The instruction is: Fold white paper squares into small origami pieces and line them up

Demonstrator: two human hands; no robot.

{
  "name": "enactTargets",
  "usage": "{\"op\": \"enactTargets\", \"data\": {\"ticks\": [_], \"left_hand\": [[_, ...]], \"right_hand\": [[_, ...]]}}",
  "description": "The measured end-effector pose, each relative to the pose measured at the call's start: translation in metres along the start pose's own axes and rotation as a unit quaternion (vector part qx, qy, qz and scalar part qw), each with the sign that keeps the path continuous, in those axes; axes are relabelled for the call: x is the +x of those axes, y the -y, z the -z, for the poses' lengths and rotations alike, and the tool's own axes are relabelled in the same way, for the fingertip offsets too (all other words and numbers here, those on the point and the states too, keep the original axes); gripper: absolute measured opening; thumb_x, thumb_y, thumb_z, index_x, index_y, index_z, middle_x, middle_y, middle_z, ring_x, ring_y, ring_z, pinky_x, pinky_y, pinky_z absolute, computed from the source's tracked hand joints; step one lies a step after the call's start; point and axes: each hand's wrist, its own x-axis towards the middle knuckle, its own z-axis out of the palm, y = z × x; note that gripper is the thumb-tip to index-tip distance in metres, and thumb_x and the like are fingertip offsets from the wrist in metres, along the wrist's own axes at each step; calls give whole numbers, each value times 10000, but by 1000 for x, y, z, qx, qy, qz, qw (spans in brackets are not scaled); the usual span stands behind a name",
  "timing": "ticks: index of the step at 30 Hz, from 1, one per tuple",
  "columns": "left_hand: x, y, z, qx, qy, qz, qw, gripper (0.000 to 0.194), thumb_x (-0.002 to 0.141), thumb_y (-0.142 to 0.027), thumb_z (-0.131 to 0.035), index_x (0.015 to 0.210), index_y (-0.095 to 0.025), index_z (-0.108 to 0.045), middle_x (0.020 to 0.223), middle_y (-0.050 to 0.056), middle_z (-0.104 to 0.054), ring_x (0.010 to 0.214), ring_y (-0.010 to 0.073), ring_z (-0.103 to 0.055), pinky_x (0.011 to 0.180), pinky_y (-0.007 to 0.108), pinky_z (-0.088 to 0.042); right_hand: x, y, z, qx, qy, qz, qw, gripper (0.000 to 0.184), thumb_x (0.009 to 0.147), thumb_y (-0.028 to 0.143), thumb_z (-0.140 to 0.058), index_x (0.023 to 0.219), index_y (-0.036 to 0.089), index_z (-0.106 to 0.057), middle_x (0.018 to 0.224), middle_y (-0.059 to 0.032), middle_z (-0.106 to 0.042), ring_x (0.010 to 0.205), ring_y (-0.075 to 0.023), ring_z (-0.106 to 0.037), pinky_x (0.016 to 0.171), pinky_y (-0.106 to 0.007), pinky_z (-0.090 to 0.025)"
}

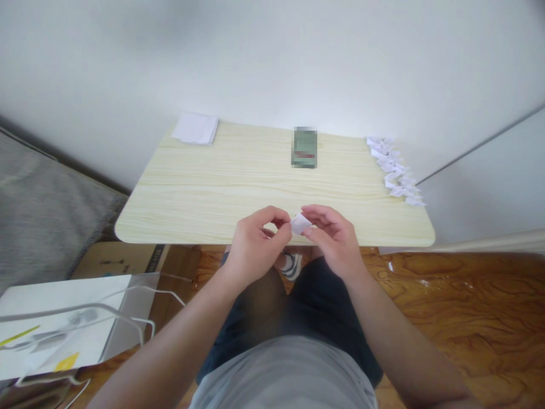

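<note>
A small folded piece of white paper (pixel 300 224) is held between my two hands, just above the table's front edge. My left hand (pixel 264 238) pinches its left corner between thumb and forefinger. On the other side, my right hand (pixel 331 236) grips the right part of the paper with thumb and fingers. Several folded white paper pieces (pixel 394 170) with pointed ends stand in a cluster along the table's right side. At the back left lies a stack of white paper sheets (pixel 196 128).
The pale wood-grain table (pixel 238 170) stands against a white wall. A blurred-out green object (pixel 305 147) lies at its back middle. Below left are a cardboard box (pixel 117 258), a white box (pixel 55 329) and white cables (pixel 106 308). A paper scrap (pixel 390 266) lies on the wooden floor.
</note>
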Motion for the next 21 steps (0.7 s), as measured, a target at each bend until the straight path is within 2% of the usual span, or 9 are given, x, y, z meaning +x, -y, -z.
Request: {"op": "enactTargets", "data": {"ticks": [5,8,17,21], "left_hand": [[-5,0,-1,96,-26,-143,985,97,881,-171,-646,928,-205,-724,915,25,-739,865,165,-683,799,285,-549],[-6,1,1,130,-33,-191,972,98,899,-163,-636,922,-214,-717,896,28,-746,867,171,-684,840,307,-546],[-4,2,1,121,-26,-243,962,107,891,-146,-635,918,-224,-701,916,43,-751,895,192,-691,863,340,-553],[-5,-1,3,114,-24,-213,970,86,888,-148,-645,915,-209,-699,884,32,-726,869,178,-674,833,319,-534]], "right_hand": [[1,8,1,-35,-16,-4,999,202,854,301,-783,1043,249,-736,969,-29,-750,887,-196,-718,801,-338,-607],[-1,13,1,-60,-26,4,998,139,852,313,-787,964,249,-734,968,-27,-752,869,-200,-719,817,-353,-611],[-2,29,1,-160,-4,71,985,62,893,293,-735,939,253,-747,934,-25,-768,881,-207,-713,866,-373,-589],[-2,29,3,-163,-9,65,985,93,895,333,-754,885,241,-754,905,-35,-769,871,-214,-716,851,-370,-587]]}}
